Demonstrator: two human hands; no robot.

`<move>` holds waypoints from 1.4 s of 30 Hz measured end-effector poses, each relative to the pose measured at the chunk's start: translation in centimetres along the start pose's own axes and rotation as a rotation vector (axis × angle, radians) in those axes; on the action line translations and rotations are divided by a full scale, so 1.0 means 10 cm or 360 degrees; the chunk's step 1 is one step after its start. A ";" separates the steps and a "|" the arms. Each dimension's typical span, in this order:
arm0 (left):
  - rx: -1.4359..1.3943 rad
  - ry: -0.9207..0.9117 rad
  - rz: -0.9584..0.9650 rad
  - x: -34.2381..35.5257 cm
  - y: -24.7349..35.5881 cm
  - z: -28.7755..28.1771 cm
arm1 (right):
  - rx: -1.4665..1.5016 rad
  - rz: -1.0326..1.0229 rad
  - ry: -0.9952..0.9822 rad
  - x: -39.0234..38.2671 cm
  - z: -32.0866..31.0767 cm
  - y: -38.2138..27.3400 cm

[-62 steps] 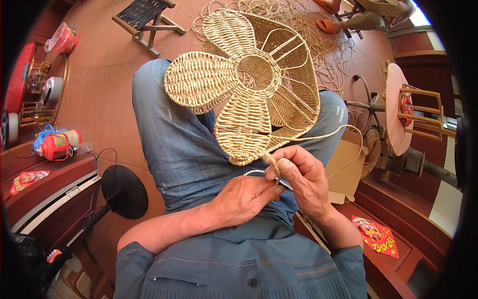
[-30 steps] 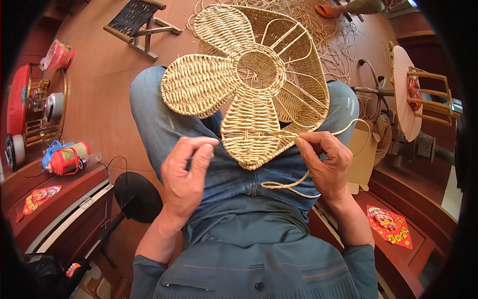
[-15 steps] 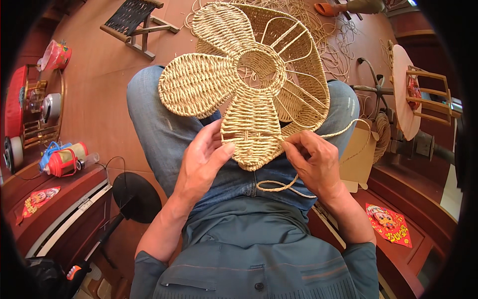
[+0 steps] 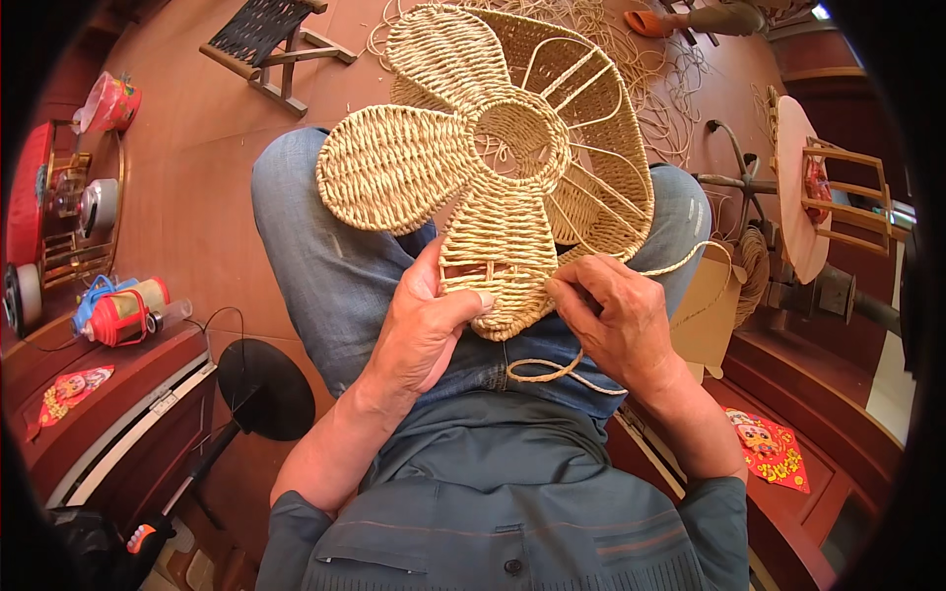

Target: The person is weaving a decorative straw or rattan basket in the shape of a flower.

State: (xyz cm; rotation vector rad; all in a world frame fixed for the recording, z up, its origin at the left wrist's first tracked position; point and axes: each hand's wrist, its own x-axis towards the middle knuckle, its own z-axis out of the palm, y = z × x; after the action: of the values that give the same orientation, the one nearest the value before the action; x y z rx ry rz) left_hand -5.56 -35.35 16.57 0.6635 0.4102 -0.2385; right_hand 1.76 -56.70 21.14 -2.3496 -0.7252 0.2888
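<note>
A woven straw basket rests across my thighs, with a flower-shaped panel on its upper side. The flower has three filled petals, a round open ring at its centre, and bare looped frames on the right. My left hand grips the lowest petal, thumb on top and fingers partly hidden behind. Across that petal a narrow gap in the weave bares the upright spokes. At its right edge my right hand is closed in a pinch on straw cord, which loops below the hand.
Loose cord is heaped on the floor ahead. A folding stool stands at the far left, a round lamp-like disc at near left. Cardboard and a coil of cord lie at right. Another person's foot in an orange slipper shows at the top.
My left hand has shifted right, its thumb farther onto the lowest petal. The gap in the weave there has widened. My right hand has moved slightly left against the petal's edge.
</note>
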 end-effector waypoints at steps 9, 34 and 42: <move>-0.0092 0.0051 -0.0027 -0.02 -0.01 -0.03 | -0.0114 -0.0100 0.0013 0.02 -0.01 -0.03; 0.0280 0.0015 0.0362 0.04 -0.14 -0.07 | -0.0431 -0.0081 0.0005 0.12 -0.06 -0.17; 0.0080 -0.0109 0.0302 0.07 -0.11 -0.17 | -0.0342 -0.0335 -0.0012 0.25 0.06 -0.23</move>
State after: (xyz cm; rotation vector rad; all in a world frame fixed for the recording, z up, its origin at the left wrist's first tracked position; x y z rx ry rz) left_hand -5.78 -35.16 14.38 0.7370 0.2740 -0.0912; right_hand 2.68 -53.52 22.12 -2.4455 -1.0435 0.1329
